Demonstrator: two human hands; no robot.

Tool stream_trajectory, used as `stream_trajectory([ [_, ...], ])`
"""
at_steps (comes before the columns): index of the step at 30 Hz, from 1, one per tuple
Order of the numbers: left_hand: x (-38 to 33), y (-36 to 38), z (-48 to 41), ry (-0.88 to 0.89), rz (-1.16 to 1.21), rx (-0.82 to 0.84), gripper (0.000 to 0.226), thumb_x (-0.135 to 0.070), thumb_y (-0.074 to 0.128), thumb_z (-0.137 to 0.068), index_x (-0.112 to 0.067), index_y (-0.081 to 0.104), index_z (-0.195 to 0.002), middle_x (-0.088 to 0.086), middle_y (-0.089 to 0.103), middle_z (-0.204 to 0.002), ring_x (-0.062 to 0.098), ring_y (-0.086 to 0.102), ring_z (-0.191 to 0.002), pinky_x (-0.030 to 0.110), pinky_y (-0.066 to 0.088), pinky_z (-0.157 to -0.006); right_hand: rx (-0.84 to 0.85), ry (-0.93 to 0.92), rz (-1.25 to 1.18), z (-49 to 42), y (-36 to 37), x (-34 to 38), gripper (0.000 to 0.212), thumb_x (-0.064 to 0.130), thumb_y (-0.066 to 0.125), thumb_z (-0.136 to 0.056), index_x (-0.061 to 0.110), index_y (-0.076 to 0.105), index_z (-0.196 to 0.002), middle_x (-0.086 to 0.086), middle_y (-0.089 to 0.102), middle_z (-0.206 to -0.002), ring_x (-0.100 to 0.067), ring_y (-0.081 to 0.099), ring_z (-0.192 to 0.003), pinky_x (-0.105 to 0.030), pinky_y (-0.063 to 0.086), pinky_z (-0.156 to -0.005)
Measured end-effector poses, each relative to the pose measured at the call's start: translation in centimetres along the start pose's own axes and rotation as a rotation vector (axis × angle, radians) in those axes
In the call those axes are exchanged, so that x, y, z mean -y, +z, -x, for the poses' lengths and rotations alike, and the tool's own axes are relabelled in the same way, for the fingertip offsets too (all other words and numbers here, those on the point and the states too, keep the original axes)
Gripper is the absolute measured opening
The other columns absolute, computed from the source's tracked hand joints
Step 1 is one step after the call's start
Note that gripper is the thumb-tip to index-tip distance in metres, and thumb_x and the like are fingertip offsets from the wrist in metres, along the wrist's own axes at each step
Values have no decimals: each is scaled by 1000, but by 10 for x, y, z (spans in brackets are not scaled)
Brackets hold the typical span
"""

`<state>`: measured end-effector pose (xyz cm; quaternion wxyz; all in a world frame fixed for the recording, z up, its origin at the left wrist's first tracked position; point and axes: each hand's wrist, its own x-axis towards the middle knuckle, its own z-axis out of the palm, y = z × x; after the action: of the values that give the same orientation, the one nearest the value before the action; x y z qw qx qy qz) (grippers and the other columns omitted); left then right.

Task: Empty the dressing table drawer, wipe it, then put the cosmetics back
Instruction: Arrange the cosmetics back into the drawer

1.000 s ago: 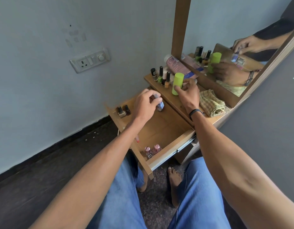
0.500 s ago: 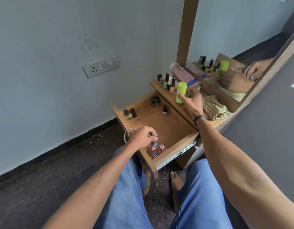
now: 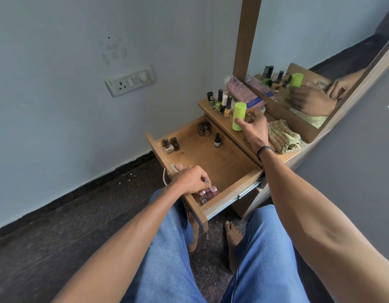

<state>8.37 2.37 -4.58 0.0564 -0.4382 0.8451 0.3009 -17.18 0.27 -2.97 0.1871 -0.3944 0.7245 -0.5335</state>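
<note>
Hands: right (image 3: 254,130) on one green tube (image 3: 239,112), left (image 3: 192,179) by three pink bottles (image 3: 213,191)

drawer (image 3: 222,158) is being shown as matt, smooth wood-grain board | slide rail (image 3: 246,192) is being shown as bright, glossy metal | nail polish bottles (image 3: 218,104) are being seen as glossy glass, caps shiny | green canister (image 3: 239,114) is being seen as smooth, matt plastic | checked cloth (image 3: 283,138) is being seen as soft woven fabric | floor (image 3: 79,215) is being shown as dark, speckled, dull stone
</note>
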Motion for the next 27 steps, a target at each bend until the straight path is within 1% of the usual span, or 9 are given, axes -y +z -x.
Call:
stream_trajectory([
  [2,-2,-3,3,2,-13,32,12,-35,65,-93,-31,76,-96,-18,55,-58,1,46,-51,21,31,-46,5,-2,-4,-1,0,-1,43,36,79,-75,15,62,-109,13,59,-89,0,52,-76,-22,41,-66],
  [4,0,-3,2,4,5,74,20,-40,60,-94,-29,76,-88,-11,64,-63,9,54,-57,25,37,-53,6,-4,-2,-1,0,-3,43,37,79,-75,16,62,-108,12,60,-92,0,53,-78,-22,40,-67],
  [7,5,-1,-3,-5,26,120,45,-47,52,-98,-20,55,-62,-4,57,-61,18,49,-58,32,36,-61,8,-1,3,-1,0,-2,43,36,79,-75,16,63,-109,13,60,-92,0,53,-78,-21,40,-67],
  [9,6,0,-4,-12,30,139,49,-49,48,-100,-22,49,-59,-6,55,-61,16,49,-60,33,37,-64,9,4,2,-2,0,-2,43,37,79,-75,16,63,-109,12,60,-93,0,54,-79,-21,41,-67],
  [10,5,0,-4,-11,35,148,48,-49,46,-101,-25,55,-61,-8,58,-63,14,53,-63,34,40,-68,9,5,4,-2,0,-2,44,38,79,-74,16,63,-109,10,61,-94,0,54,-79,-22,41,-67],
  [12,3,1,-3,-8,25,171,42,-50,41,-103,-29,69,-81,-11,63,-70,14,61,-78,35,47,-79,8,7,11,-3,0,-2,46,41,78,-72,17,63,-108,8,63,-95,-2,56,-80,-23,43,-68],
  [14,0,1,-3,-9,16,181,41,-53,35,-104,-33,70,-96,-14,61,-75,14,61,-87,38,48,-88,10,8,12,-3,0,-2,47,41,78,-72,17,63,-109,8,63,-96,-2,56,-80,-24,44,-68],
  [20,-2,3,-5,1,-22,171,48,-57,27,-104,-35,70,-101,0,71,-113,20,62,-106,43,49,-96,9,-3,-3,-2,0,-1,44,36,80,-75,15,62,-110,10,60,-94,-3,54,-80,-24,43,-68],
  [27,-2,2,-9,-23,19,198,51,-56,27,-105,-30,70,-110,1,70,-120,19,61,-112,47,46,-103,15,3,-12,-2,0,0,44,34,80,-76,14,62,-111,7,62,-99,-1,55,-82,-22,42,-68],
])
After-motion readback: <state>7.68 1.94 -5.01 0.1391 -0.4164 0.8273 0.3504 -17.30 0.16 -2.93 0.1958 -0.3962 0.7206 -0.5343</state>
